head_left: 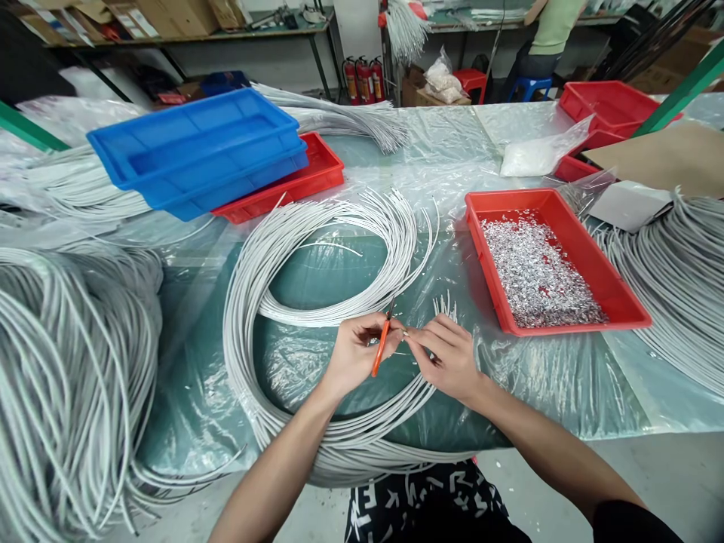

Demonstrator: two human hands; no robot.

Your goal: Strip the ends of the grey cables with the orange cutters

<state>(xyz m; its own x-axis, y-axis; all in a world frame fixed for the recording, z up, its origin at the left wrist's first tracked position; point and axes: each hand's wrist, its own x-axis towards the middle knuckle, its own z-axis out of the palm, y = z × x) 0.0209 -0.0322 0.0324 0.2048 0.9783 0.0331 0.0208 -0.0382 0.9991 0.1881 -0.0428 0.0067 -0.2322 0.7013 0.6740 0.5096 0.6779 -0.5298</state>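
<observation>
My left hand [359,351] is closed around a slim orange-handled tool [381,351] with a dark, narrow tip pointing away from me; its exact kind is unclear. My right hand [444,353] pinches a small tip, seemingly the end of a light grey cable, and its fingertips meet those of the left. Beyond the right knuckles several cut cable ends [445,308] stick up. Both hands are over the near right side of a large loose coil of grey cables [240,324], which lies on the plastic-covered table. A second ring of white cable [339,308] overlaps its far part.
A red tray [480,249] with many small shiny metal pieces lies to the right. Blue trays [226,181] sit on a red tray [325,177] at back left. Thick cable bundles lie at far left [73,362] and far right [679,279]. A person [551,34] sits in the background.
</observation>
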